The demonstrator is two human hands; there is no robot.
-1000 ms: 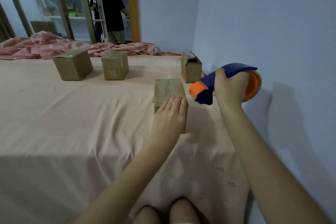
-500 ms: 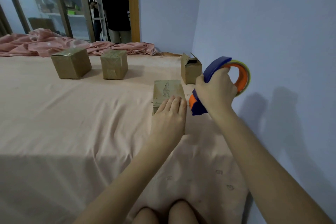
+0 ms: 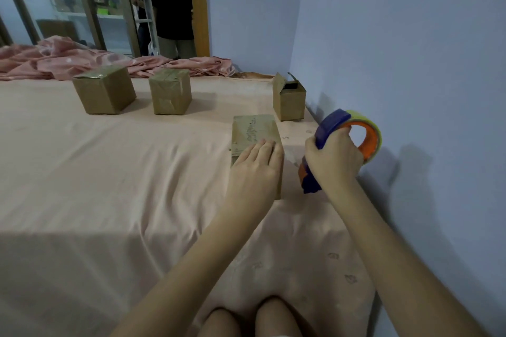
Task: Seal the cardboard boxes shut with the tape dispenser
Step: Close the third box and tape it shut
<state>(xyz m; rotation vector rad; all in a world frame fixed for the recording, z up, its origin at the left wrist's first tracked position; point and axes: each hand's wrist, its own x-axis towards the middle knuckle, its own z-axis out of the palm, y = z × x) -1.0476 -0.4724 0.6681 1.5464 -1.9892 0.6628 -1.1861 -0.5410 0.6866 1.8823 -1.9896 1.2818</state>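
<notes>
The right hand [image 3: 332, 160] has its fingers curled tightly round the blue handle of the tape dispenser [image 3: 342, 145], gripping it. The dispenser is lifted off the sheet, just to the right of the flat box [image 3: 253, 131] and apart from it. Its orange and blue nose points down toward the sheet, and its roll of tape [image 3: 373, 137] sits on the far side of the hand, next to the wall [image 3: 410, 63].

The left hand [image 3: 254, 169] lies flat on top of the flat box, fingers straight and together, pressing on the near half of its upper face. It holds nothing. The far half of the box top is uncovered and shows dark printed marks.

The flat box lies on the pink sheet [image 3: 109, 172]. Behind the flat box and slightly right stands an open box [image 3: 289, 98], its flap raised, close to the wall. Behind the flat box and to the left stands a taped box [image 3: 170, 91], and further left of it a second closed box [image 3: 105, 90]. Beyond these boxes a crumpled pink blanket [image 3: 82, 59] lies along the far edge of the sheet. Further back, a person in a dark shirt [image 3: 171, 0] stands in a doorway.
</notes>
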